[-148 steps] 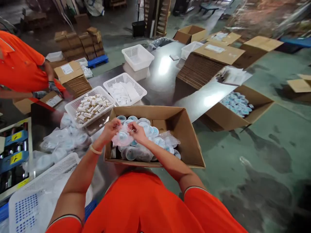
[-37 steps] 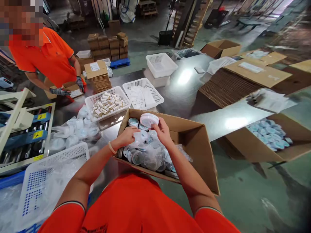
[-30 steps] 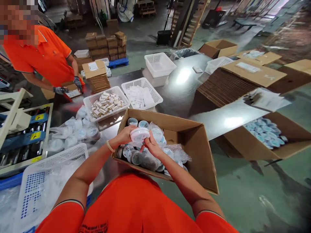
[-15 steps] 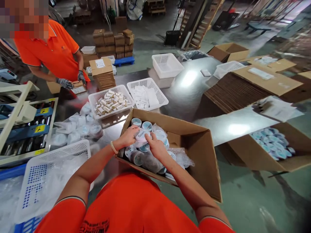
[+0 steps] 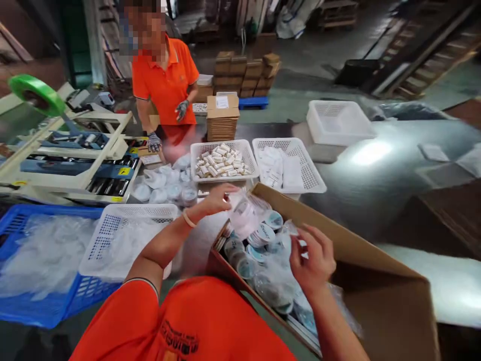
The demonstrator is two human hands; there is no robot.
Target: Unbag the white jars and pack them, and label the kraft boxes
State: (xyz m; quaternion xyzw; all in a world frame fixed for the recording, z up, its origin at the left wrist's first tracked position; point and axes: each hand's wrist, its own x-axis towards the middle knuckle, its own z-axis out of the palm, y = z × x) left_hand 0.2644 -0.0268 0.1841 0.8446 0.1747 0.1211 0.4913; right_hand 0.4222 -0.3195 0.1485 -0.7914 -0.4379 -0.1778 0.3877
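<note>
My left hand (image 5: 220, 199) is closed on the edge of a clear plastic bag (image 5: 244, 216) with something pale pink inside, held over the near left end of an open cardboard box (image 5: 379, 258). My right hand (image 5: 313, 258) is over the middle of the box, fingers curled and thumb near the forefinger, at a piece of clear plastic film (image 5: 290, 228). Under both hands, round tins with white and light blue printed lids (image 5: 263, 233) fill the left part of the box, some loose and others in clear bags. Their exact stacking is hidden by film.
Beyond the box stand a white basket of small gold-and-white rolls (image 5: 223, 175) and a white basket of white packets (image 5: 313, 180). Bagged tins (image 5: 165, 185) lie by a tape machine (image 5: 67, 165). Left are a blue crate (image 5: 11, 301) and a white basket (image 5: 93, 250). A gloved co-worker (image 5: 165, 85) stands opposite.
My view has turned left. My hands, together on one round-lidded item before, are now apart: the left holds up a clear bag, the right has moved away rightward. The co-worker's hands have separated.
</note>
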